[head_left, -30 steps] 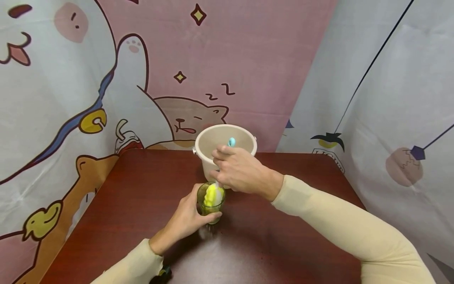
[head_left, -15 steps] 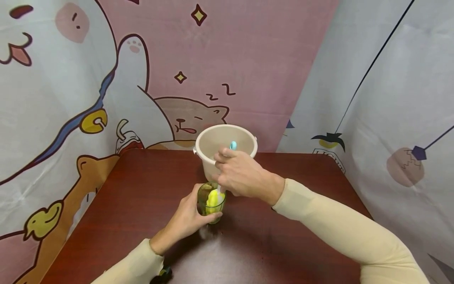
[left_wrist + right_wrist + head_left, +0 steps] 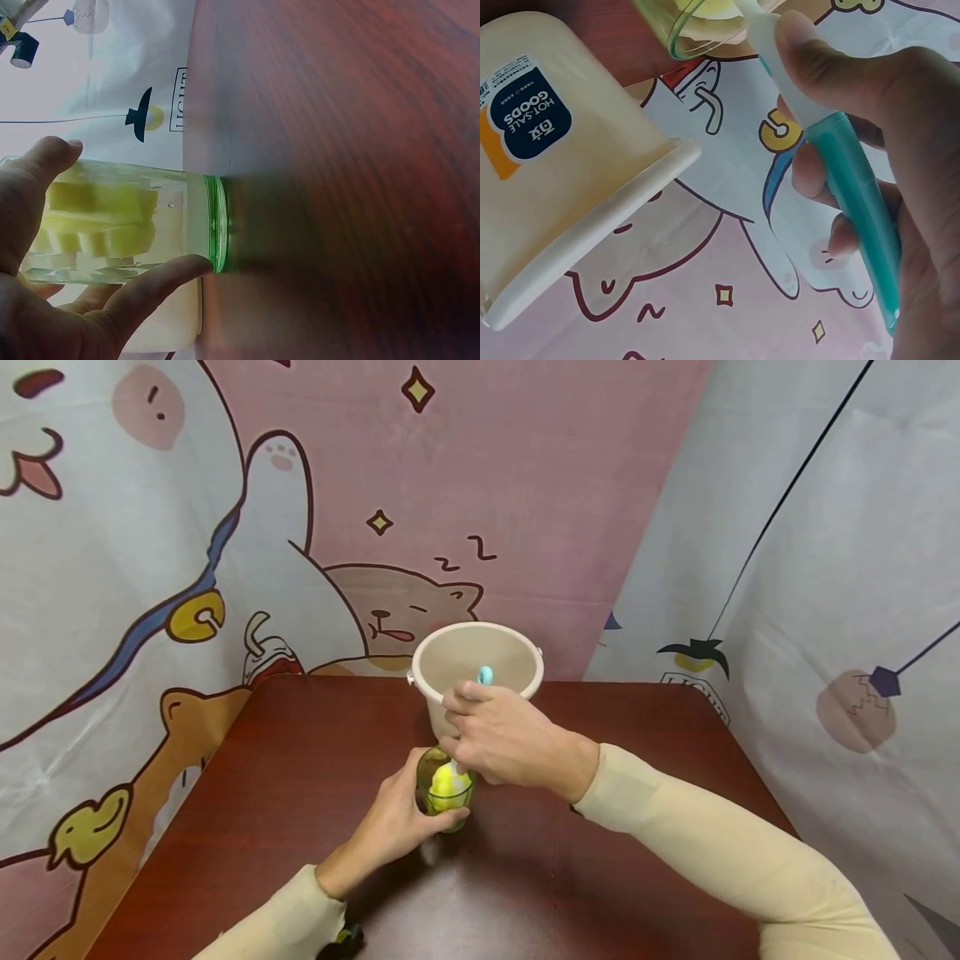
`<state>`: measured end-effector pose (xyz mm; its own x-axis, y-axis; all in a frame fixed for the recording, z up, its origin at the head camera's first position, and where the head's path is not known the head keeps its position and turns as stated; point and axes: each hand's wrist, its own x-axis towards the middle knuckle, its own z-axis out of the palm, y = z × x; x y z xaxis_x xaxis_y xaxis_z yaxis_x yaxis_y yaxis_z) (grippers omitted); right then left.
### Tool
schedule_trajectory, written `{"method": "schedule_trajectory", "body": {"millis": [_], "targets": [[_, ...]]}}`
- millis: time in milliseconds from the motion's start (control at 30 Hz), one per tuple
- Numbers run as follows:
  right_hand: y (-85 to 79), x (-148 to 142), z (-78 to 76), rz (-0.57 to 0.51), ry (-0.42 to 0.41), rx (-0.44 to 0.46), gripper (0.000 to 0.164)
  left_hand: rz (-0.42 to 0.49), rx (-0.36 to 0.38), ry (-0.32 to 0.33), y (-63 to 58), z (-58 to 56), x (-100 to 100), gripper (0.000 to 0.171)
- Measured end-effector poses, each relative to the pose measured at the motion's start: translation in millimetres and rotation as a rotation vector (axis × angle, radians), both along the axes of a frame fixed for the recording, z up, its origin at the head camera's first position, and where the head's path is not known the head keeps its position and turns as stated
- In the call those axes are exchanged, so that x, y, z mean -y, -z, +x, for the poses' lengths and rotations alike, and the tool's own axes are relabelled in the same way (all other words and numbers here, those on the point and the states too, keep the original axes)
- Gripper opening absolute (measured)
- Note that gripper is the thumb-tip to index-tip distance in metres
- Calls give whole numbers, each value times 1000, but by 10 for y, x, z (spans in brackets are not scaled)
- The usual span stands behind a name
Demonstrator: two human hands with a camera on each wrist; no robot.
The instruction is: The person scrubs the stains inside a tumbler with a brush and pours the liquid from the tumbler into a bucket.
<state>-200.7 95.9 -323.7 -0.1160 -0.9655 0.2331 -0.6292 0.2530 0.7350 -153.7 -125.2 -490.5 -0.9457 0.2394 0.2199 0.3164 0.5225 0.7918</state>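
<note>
My left hand holds a green see-through glass upright, thumb and fingers round its sides. Whether the base touches the table cannot be told. My right hand grips a cup brush with a teal and white handle above the glass. Inside the glass is the brush's yellow and white sponge head, which also shows through the wall in the left wrist view. Most of the handle is hidden by the right hand in the head view; only its light blue end sticks out above the fingers.
A beige bucket stands just behind the glass, near the table's back edge. The reddish-brown table reaches back to a cartoon-printed cloth. A small dark object lies by the left sleeve.
My right hand has moved the brush slightly down, first a little right and then back left. The sponge head sits deeper in the glass. The left hand and glass have stayed nearly still.
</note>
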Motion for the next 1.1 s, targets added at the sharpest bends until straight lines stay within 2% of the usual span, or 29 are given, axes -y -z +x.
{"method": "schedule_trajectory", "body": {"millis": [267,500,800,1100], "targets": [[54,41,1,-49,-57,11,11,-22,14,-19,6,49,7,87],[73,71,-30,-90,-66,22,10,-35,-6,-21,3,44,-3,89],[56,101,-67,-82,-27,-9,10,-45,-6,-16,-33,30,-6,89],[35,81,-76,-36,83,-18,15,-42,-8,-12,-27,25,-5,87]]}}
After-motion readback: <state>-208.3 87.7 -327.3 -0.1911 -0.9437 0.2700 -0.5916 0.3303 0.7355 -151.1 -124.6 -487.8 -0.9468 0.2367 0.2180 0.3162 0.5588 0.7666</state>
